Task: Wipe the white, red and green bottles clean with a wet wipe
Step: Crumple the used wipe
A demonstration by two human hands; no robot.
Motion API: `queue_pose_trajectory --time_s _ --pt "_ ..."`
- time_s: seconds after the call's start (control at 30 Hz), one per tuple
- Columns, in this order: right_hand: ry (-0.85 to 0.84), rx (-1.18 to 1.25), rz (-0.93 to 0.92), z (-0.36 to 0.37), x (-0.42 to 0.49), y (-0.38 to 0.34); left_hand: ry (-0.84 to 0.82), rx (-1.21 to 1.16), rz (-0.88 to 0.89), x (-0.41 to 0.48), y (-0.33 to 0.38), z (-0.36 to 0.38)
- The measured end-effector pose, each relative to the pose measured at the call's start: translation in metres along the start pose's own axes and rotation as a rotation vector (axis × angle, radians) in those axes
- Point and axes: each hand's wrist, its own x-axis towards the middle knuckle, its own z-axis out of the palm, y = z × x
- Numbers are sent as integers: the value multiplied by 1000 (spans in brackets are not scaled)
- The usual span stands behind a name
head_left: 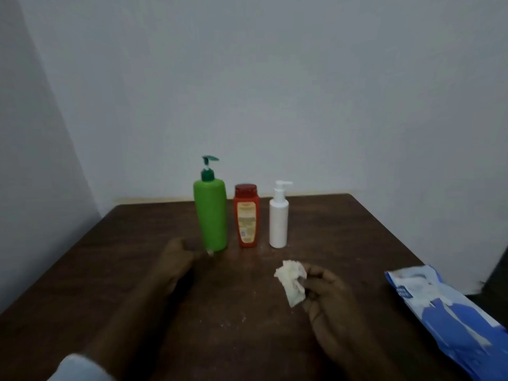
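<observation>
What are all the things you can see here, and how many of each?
tall green plastic pump bottle: one, green, left end of the row.
red plastic flip-cap bottle: one, red, middle of the row.
small white plastic pump bottle: one, white, right end.
crumpled wet wipe: one, off-white, held before the bottles.
plastic wipes pack: one, blue-and-white, far right.
dark wooden table: one, brown, under everything.
left hand: one, beside green bottle's base, blurred.
right hand: one, gripping the wipe.

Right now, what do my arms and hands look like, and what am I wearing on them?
The left hand and right hand are bare: no gloves, and no ring or watch shows in this blurred picture. A pale blue-grey sleeve covers the left arm near the frame's bottom edge; both forearms are otherwise bare.
</observation>
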Motion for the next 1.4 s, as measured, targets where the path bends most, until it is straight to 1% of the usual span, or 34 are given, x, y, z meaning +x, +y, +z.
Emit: queue_pose_trajectory --time_s 0.03,0.07,0.1,0.17,0.2,0.27,0.33,0.4,0.53,0.63,0.7,0.8,0.87,0.9,0.93,0.97,1.03,1.07,1.27,1.33,1.4 --pt "-3 57 66 -8 -1 -5 50 -56 -15 -19 4 6" --pt "-9 72 77 -15 -4 -10 57 -108 -2 -41 8 16" --pt "-25 83 59 -20 -9 -15 10 -169 33 -65 14 28" --pt "-67 79 -30 -32 -20 -24 -163 -226 145 -112 32 57" --pt "-96 55 -82 -38 -26 -29 -258 -238 172 -131 41 74" --pt "-165 22 -204 -51 -36 -37 -446 -304 166 -158 55 107" --pt "-126 -18 -319 -71 -45 -46 -580 -389 123 -176 66 136" --pt "-24 -51 -408 -94 -58 -59 -650 -421 123 -189 73 163" --pt "188 -163 -495 -143 -87 -80 -713 -328 264 -211 77 214" --pt "326 -139 -468 -183 -109 -80 -728 -247 417 -234 77 252" --pt "364 -71 -424 -205 -124 -77 -701 -195 528 -249 71 277" --pt "417 26 -380 -233 -146 -74 -606 -88 685 -267 53 311" --pt "489 -32 -401 -251 -158 -70 -563 -2 816 -279 42 330" --pt "531 -60 -409 -260 -162 -68 -574 28 845 -285 37 339" --pt "573 -81 -411 -271 -166 -64 -625 37 823 -292 33 347" --pt "613 -94 -403 -282 -168 -59 -708 21 755 -297 28 354" --pt "680 -123 -383 -301 -173 -49 -866 -46 552 -305 18 368" --pt "704 -132 -365 -310 -177 -42 -912 -73 468 -308 12 374" --pt "766 -89 -215 -344 -190 -1 -1007 -73 207 -314 -44 416" --pt "776 -64 -153 -355 -190 16 -1032 -36 147 -314 -68 431" --pt "780 -59 -74 -370 -189 36 -1039 31 123 -311 -93 447"
